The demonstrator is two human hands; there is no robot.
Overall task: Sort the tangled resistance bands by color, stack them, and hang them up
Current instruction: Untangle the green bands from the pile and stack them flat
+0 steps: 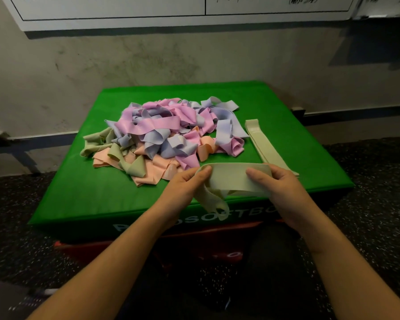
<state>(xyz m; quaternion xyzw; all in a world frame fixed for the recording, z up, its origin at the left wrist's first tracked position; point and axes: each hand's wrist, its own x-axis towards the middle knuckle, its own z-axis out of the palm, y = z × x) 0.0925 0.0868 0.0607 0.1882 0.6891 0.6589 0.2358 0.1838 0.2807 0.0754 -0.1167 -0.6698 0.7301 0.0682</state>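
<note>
A tangled heap of resistance bands (162, 132) in pink, lavender, peach and pale green lies on a green soft box (79, 195). Both hands hold one pale green band (229, 179) over the box's near edge. My left hand (185, 185) pinches its left end, and my right hand (277, 181) grips its right end, thumb on top. The band's lower loop is twisted and droops below the edge. To the right of the heap, a flattened pale green band (261, 142) lies straight on the box.
The green box sits on a red box (208, 248) on dark speckled floor (379, 204). A grey wall (194, 58) stands close behind, with a white board (171, 10) at the top. Bare green surface shows at the front left.
</note>
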